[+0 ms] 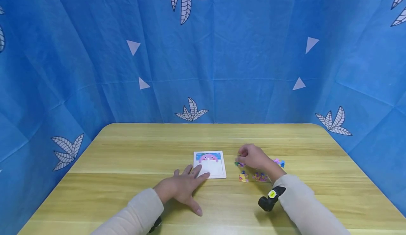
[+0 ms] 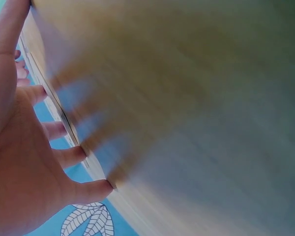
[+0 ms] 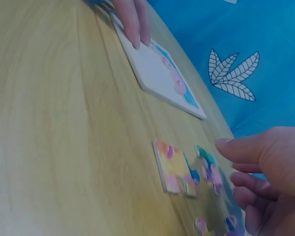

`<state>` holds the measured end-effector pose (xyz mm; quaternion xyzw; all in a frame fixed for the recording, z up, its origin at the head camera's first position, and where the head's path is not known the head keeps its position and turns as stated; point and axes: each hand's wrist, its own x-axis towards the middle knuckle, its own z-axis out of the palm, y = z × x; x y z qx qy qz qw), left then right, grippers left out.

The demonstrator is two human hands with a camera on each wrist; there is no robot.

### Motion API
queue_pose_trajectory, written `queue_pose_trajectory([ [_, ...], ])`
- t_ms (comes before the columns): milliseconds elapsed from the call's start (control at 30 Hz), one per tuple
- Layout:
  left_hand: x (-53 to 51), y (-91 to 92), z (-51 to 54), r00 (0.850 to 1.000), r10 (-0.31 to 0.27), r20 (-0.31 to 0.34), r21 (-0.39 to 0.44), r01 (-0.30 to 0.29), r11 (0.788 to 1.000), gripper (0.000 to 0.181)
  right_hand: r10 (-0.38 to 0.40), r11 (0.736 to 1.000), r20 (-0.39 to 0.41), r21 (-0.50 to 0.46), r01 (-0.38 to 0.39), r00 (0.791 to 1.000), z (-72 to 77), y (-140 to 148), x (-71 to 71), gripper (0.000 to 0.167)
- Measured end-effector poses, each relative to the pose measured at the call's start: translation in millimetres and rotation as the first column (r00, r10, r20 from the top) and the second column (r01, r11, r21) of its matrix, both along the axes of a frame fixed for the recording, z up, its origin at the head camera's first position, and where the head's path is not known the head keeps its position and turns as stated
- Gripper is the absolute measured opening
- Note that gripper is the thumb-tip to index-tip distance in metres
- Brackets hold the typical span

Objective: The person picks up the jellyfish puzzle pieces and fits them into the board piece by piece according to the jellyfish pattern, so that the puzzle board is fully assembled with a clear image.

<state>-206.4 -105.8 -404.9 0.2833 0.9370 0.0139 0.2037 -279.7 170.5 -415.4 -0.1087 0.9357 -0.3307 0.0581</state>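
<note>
A white square puzzle board [image 1: 216, 169] lies on the table, a blue and pink picture strip filling its far part. My left hand [image 1: 184, 187] is spread flat, fingertips resting on the board's near left side; in the left wrist view the left hand [image 2: 29, 157] has its fingers spread. To the right of the board, my right hand [image 1: 252, 156] hovers with bent fingers over a green and purple piece [image 3: 210, 169]. Nothing shows between thumb and fingers of the right hand [image 3: 270, 177] in the right wrist view. A yellow-orange piece [image 1: 243, 177] lies nearer me.
A purple piece [image 1: 260, 177] lies under the right forearm, and a pink and blue piece [image 1: 279, 162] lies to its right. The wooden table [image 1: 142, 143] reaches back to a blue curtain [image 1: 222, 51] with white leaf prints.
</note>
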Motion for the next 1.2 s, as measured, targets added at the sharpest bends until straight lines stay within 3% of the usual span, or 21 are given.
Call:
queue_pose_trajectory([
  [333, 1.1, 1.8, 2.2, 1.0, -0.003, -0.004, -0.013, 0.003, 1.0, 0.115, 0.059, 0.998, 0.016, 0.024, -0.06, 0.998, -7.0, 8.0, 6.3, 0.027],
  [600, 1.5, 3.0, 2.3, 1.0, -0.002, -0.012, -0.022, 0.001, 1.0, 0.116, 0.056, 0.998, -0.02, 0.01, -0.055, 0.998, -10.4, 6.4, 7.2, 0.02],
  [867, 2.2, 2.8, 3.0, 1.0, 0.017, 0.004, -0.015, -0.017, 1.0, 0.117, 0.032, 0.999, 0.009, -0.032, -0.032, 0.999, -10.6, 1.8, 10.0, 0.019],
  [1200, 8.2, 0.8, 12.0, 0.999, 0.021, -0.036, -0.066, -0.024, 0.998, 0.114, 0.031, 0.998, -0.041, -0.052, -0.033, 0.999, -13.8, 2.9, 8.6, 0.022],
])
